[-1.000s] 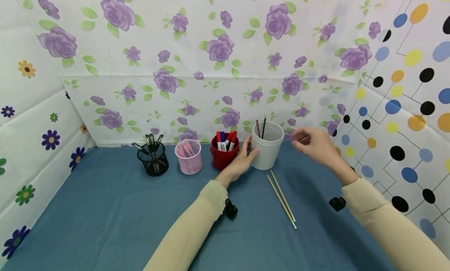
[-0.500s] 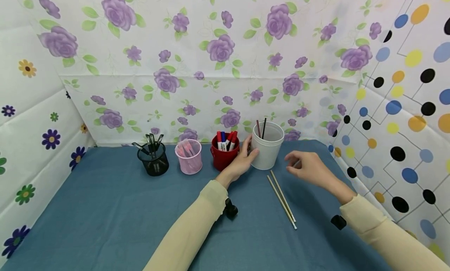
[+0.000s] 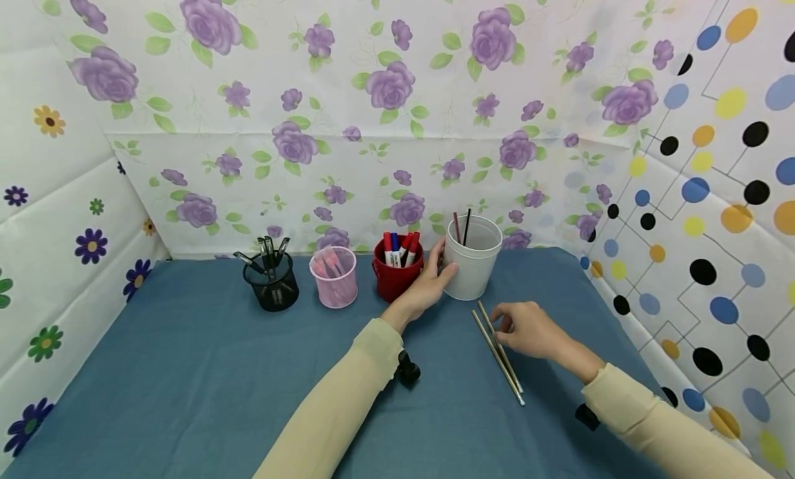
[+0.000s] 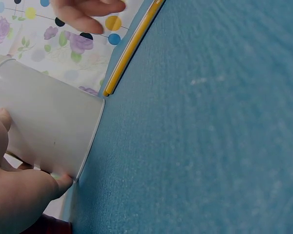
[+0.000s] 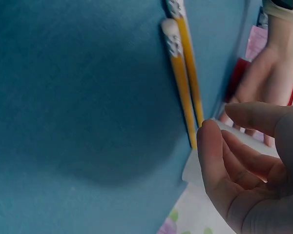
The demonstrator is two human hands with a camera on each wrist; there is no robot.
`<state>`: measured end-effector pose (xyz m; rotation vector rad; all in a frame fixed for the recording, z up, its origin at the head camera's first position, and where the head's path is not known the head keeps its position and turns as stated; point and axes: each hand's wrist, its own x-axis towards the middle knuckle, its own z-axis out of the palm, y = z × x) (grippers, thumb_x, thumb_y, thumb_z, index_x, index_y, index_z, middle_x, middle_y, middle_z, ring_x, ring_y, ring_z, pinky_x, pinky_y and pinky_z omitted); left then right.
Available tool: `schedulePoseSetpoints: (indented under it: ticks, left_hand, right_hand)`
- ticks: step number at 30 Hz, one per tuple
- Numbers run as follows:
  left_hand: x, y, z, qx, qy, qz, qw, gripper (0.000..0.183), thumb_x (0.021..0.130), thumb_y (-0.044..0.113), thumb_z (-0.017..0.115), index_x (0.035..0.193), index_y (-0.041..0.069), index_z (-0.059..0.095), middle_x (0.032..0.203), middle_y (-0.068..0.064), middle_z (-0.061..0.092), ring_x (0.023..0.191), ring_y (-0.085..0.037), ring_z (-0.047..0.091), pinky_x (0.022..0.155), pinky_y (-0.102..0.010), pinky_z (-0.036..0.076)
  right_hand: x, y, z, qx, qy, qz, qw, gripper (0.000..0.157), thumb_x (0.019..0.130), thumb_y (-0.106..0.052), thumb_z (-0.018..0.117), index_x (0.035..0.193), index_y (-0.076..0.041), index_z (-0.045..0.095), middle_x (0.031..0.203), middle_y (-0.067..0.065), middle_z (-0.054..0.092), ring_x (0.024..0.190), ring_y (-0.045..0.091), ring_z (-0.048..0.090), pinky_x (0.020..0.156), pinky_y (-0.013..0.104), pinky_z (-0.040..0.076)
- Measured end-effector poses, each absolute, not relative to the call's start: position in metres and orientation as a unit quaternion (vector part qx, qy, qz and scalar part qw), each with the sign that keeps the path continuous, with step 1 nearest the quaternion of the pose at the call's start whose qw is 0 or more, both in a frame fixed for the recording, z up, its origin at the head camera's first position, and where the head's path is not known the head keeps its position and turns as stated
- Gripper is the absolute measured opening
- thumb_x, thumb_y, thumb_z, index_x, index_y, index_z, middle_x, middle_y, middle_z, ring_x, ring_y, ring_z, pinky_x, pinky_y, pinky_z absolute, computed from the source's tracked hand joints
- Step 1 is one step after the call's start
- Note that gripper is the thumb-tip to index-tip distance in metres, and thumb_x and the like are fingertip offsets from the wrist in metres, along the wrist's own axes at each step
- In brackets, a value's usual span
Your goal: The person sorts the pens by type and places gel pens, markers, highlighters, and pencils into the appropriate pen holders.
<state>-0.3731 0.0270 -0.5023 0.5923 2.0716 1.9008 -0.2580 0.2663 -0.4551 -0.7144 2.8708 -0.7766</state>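
My left hand [image 3: 424, 289] holds the left side of a white bucket [image 3: 475, 268], thumb in front. Inside the bucket lean a dark red pencil [image 3: 456, 228] and a black pencil [image 3: 466, 227]. Two yellow pencils with white erasers lie side by side on the blue cloth in front of it, one pencil [image 3: 498, 358] left of the other pencil [image 3: 510, 368]. My right hand [image 3: 528, 329] hovers at their upper half, fingers bent. In the right wrist view a gap shows between thumb and forefinger, and nothing is held. The pencils' eraser ends [image 5: 172, 36] point away from the bucket.
Left of the bucket stand a red pail [image 3: 394, 279] of markers, a pink mesh cup [image 3: 335, 289] with pink items, and a black mesh cup [image 3: 276, 289] with several dark pens or brushes. Flowered cloth [image 3: 373, 168] hangs behind, dotted cloth [image 3: 702, 258] at the right.
My right hand has come down and to the left, from beside the bucket to over the yellow pencils. The left hand and bucket stay in place.
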Motion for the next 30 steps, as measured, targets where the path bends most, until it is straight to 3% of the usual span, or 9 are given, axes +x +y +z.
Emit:
schedulePoseSetpoints:
  ticks: [6,13,22,30]
  left_hand:
    - [-0.378,0.027,-0.507,0.207,0.707,0.662,0.14,0.073,0.114,0.04,0.049,0.171,0.04,0.003,0.178,0.006,0.007,0.165,-0.02,0.006,0.132,-0.051,0.017]
    - [-0.379,0.026,-0.508,0.217,0.704,0.663,0.135,0.075,0.114,0.041,0.049,0.172,0.035,0.002,0.179,0.004,0.006,0.165,-0.022,0.005,0.132,-0.053,0.016]
    - [-0.378,0.026,-0.507,0.211,0.709,0.659,0.135,0.073,0.114,0.042,0.049,0.171,0.04,0.003,0.179,0.005,0.005,0.165,-0.021,0.005,0.132,-0.052,0.016]
    - [-0.378,0.027,-0.507,0.207,0.713,0.657,0.134,0.073,0.114,0.042,0.049,0.171,0.04,0.002,0.178,0.005,0.007,0.165,-0.021,0.006,0.132,-0.052,0.016]
  right_hand:
    - [-0.257,0.261,-0.467,-0.233,0.942,-0.238,0.043,0.024,0.094,-0.012,0.082,0.114,-0.002,0.076,0.074,-0.007,0.066,0.058,0.004,0.058,0.054,0.027,0.051]
    - [-0.255,0.254,-0.469,-0.214,0.948,-0.228,0.058,0.025,0.094,-0.011,0.081,0.115,0.001,0.076,0.067,-0.004,0.062,0.051,0.008,0.056,0.05,0.028,0.049]
    - [-0.254,0.242,-0.468,-0.166,0.959,-0.212,0.087,0.03,0.092,-0.009,0.082,0.119,0.003,0.074,0.06,-0.001,0.057,0.049,0.012,0.056,0.05,0.029,0.048]
    - [-0.251,0.232,-0.464,-0.158,0.959,-0.215,0.096,0.027,0.088,-0.001,0.081,0.114,0.001,0.074,0.064,-0.001,0.062,0.052,0.014,0.059,0.052,0.031,0.049]
